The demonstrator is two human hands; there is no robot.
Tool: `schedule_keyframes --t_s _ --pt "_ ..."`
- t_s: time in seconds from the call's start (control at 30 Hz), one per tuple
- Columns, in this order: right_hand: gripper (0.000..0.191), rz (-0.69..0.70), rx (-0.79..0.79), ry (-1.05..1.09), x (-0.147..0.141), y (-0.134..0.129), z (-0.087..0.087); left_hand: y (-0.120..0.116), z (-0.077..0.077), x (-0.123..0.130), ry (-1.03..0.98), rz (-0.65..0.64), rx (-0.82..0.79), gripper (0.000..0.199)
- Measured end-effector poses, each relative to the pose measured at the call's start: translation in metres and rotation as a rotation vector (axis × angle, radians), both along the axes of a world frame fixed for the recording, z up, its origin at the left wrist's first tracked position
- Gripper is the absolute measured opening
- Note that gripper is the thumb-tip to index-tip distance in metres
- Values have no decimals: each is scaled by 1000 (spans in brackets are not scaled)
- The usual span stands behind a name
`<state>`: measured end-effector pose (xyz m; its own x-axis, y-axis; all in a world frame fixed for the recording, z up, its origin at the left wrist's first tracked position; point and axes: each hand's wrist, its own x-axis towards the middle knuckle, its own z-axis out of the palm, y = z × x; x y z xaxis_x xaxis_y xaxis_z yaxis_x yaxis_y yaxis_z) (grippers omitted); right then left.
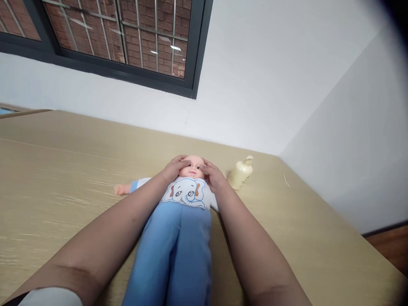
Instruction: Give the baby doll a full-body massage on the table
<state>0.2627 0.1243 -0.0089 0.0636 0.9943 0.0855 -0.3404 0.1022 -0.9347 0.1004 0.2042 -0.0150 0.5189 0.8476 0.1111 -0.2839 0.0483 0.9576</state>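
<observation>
The doll lies on the table at lower centre. Left hand and right hand curve half-open against its head; whether they truly grip, I cannot tell. Swinging outward, the right one could knock the nearby bottle.

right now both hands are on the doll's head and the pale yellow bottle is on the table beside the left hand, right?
Not quite: the head view shows the pale yellow bottle beside the right hand, not the left hand. Both hands on the doll's head and the bottle on the table are correct.
</observation>
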Motion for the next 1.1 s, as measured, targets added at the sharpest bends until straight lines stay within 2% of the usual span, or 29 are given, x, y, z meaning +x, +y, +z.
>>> schedule_keyframes --t_s 0.23,0.67,0.97,1.1 --pt "55 7 -21 66 4 -1 -1 3 -4 0 -12 11 -8 49" --pt "69 -51 -91 155 13 4 -10 -6 7 1 -39 0 -53 55" --pt "76 -31 -112 184 15 0 -6 -3 2 1 -50 -9 -65 51" --pt "64 -104 -119 147 6 3 -4 -2 2 1 -17 15 -21 51"
